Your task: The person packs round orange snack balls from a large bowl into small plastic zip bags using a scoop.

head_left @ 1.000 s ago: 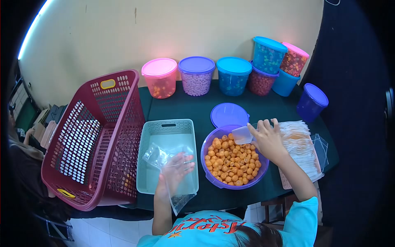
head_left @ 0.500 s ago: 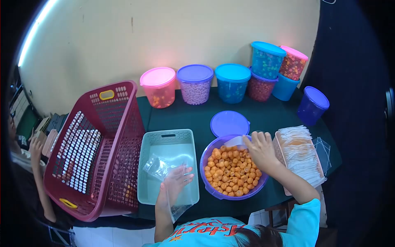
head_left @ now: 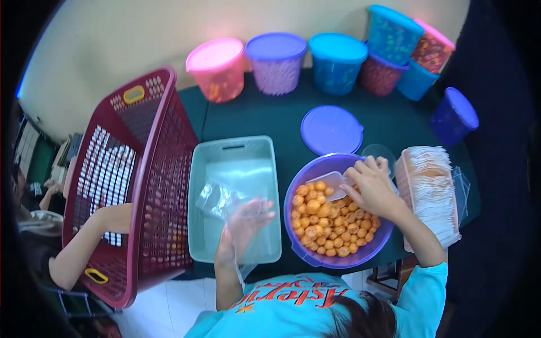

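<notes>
My left hand is over the light green basket, fingers extended, with a clear plastic bag held against it. The bag's thin film makes its exact edges hard to follow. My right hand grips a translucent scoop, its handle hidden by the fingers. The scoop dips among round orange snacks in a purple tub. More clear plastic packaging lies inside the green basket.
A maroon laundry basket stands left, with another person's arm reaching in. Lidded tubs line the wall. A purple lid lies behind the snack tub. On the right, a pink basket holds white packets.
The view has tilted down, so the table appears higher. My right hand has lowered the scoop into the snacks. The other person's arm has come into the maroon basket.
</notes>
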Motion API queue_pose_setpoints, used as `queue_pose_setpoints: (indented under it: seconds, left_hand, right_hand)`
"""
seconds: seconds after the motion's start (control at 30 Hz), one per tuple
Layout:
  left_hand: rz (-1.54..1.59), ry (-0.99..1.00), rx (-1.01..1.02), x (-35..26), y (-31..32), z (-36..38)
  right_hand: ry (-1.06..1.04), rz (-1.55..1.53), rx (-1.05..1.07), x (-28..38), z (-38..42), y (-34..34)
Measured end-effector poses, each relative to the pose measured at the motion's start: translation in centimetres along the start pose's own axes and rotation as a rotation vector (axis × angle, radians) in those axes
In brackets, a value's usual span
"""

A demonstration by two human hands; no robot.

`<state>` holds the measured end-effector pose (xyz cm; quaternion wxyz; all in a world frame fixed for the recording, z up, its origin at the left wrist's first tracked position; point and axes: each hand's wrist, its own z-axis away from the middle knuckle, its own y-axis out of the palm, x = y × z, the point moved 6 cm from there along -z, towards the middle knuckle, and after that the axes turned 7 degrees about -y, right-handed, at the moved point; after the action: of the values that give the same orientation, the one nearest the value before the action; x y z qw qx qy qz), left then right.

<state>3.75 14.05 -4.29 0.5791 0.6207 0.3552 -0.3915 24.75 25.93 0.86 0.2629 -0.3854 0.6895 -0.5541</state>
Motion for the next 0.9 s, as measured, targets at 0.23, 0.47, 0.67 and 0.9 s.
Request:
queue_pose_setpoints:
  seconds: [0.23,0.47,0.67,0.9]
  left_hand:
    - [-0.050,0.007,-0.020,-0.2,-0.5,-1.2]
    - [-0.235,0.024,0.069,0.0,-0.1,-1.8]
    - [-0.441,0.024,0.036,-0.1,0.9,-2.1]
    - [-0.718,0.120,0.040,-1.9,2.7,-1.4]
  right_hand:
    - [-0.063,-0.249,0.230,0.9,-1.0,2.4]
    - [-0.028,-0.521,0.472,0.9,-0.8,3.3]
    - [0.024,-0.551,0.468,-0.4,-0.5,2.4]
    - [0.068,-0.547,0.308,-0.8,-0.6,-2.8]
